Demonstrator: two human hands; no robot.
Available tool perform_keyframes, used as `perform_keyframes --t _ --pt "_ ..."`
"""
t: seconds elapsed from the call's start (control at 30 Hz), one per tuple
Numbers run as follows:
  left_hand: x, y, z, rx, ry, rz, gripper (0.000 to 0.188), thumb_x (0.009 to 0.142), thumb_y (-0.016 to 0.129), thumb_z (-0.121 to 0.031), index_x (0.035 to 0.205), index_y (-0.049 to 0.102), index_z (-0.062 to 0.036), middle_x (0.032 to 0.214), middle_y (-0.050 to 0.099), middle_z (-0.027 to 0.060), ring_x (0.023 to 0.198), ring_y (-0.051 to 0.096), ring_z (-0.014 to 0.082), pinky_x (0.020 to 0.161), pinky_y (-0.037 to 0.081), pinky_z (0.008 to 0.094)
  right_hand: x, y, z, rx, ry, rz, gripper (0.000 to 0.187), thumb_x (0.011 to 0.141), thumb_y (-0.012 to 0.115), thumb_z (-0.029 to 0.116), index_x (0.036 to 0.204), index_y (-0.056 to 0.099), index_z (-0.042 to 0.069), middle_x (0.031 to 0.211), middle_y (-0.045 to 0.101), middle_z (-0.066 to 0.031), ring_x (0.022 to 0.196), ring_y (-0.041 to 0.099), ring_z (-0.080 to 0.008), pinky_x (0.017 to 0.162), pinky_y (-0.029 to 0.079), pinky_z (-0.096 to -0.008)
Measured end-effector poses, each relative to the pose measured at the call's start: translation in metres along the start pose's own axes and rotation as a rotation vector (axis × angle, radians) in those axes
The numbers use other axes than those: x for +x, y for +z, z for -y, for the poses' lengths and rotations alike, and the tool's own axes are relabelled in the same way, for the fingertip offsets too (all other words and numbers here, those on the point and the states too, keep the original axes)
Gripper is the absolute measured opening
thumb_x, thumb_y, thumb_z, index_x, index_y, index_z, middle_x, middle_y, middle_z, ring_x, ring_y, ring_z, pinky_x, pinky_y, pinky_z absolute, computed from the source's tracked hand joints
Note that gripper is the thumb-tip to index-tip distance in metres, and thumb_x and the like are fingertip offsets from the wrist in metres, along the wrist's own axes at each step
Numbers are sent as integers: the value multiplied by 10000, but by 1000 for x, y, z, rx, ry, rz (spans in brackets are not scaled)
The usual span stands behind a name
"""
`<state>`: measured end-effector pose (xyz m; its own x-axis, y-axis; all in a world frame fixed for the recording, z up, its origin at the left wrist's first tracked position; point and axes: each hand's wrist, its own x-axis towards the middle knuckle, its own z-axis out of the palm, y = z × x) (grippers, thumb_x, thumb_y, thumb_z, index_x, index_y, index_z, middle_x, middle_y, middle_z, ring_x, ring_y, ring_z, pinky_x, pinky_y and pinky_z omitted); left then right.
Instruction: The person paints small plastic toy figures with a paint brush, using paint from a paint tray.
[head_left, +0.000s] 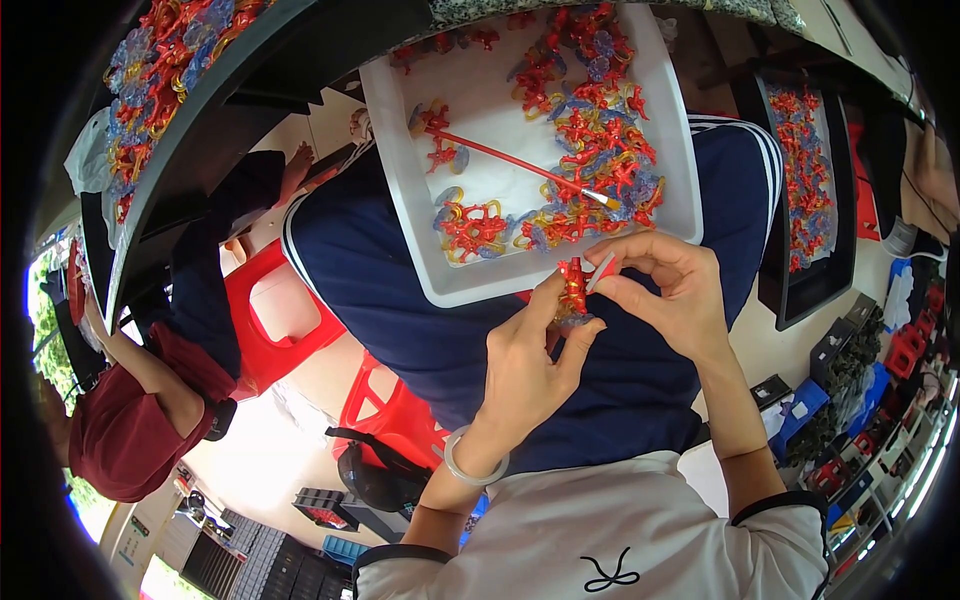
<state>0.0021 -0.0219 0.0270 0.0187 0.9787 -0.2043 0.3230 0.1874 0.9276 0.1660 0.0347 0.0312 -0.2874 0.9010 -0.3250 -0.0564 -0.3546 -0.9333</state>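
Note:
My left hand (527, 362), with a pale bangle on its wrist, is closed round a small glossy red figurine (573, 287) with a bluish translucent base. Just right of it, my right hand (672, 290) pinches a small thin flat piece (601, 271), pale on the side that shows, and its edge is against or very near the figurine. Beyond both hands a white plastic tray (402, 215) rests on my lap. Many red, yellow and blue figurines (603, 140) lie in it, mostly along its right side. A red-handled paintbrush (510, 160) lies slantwise across the tray.
A black tray (770, 262) of similar figurines stands to the right. More figurines (165, 70) are heaped at the upper left beside a dark curved table edge (180, 130). At left sits a person in a dark red shirt (130, 440), near red plastic stools (262, 310).

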Motion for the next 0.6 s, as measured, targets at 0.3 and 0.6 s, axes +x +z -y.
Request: perform_keyframes --t 0.3,0.6 --pt "1 3 -1 92 64 1 435 803 733 -77 1174 540 43 821 679 147 664 654 152 571 489 231 1 10 0 -440 -273 -59 146 764 721 6 898 673 -25 838 681 -83 801 639 -104 732 508 -253" --pt "3 0 3 -14 17 15 436 803 729 -112 1153 534 61 740 636 163 530 577 227 507 465 299 3 2 -1 146 89 -85 177 790 699 -36 952 636 -67 895 667 -79 832 638 -123 769 531 -257"
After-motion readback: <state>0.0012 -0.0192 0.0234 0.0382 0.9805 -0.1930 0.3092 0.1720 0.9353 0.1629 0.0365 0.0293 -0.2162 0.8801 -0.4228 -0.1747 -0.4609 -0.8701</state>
